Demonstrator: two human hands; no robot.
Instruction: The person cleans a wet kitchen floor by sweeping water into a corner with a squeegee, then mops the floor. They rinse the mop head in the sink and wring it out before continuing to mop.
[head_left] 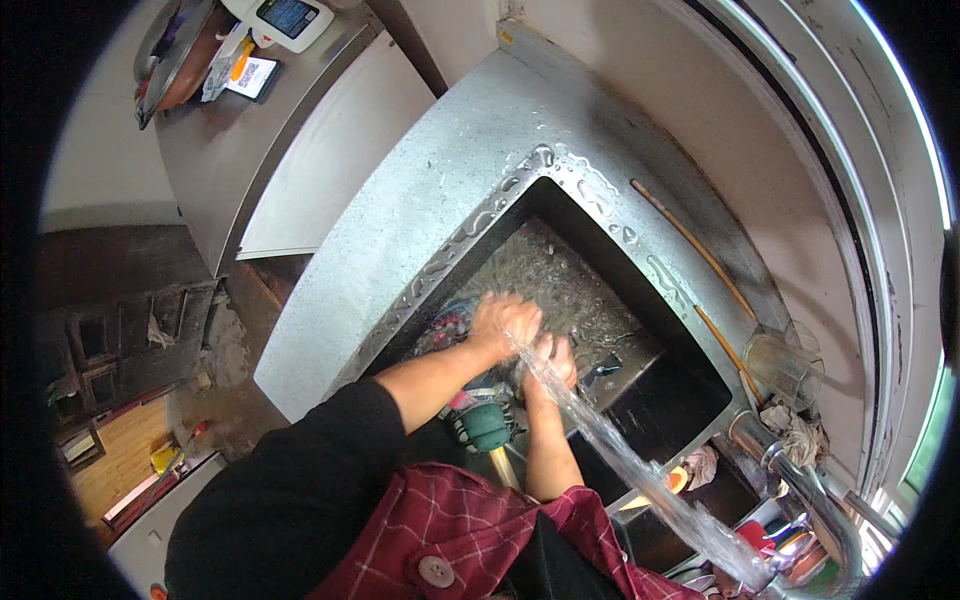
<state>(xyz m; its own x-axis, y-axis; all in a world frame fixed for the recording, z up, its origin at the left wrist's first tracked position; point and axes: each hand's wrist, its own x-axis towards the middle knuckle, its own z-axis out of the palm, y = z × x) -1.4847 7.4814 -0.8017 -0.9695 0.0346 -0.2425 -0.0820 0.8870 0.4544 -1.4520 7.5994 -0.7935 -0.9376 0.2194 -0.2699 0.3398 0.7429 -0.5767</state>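
Left hand, right hand: in sink basin. Sticks: on ledge, right of basin. Faucet: right of right hand.

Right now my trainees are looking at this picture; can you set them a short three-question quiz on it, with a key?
1. Where are the left hand and right hand?
A, behind the back; B, inside the sink; C, overhead.
2. How many thin sticks lie along the right side of the sink?
3. True or false: a stream of water is running into the sink.

Key: 1, B; 2, two; 3, true.
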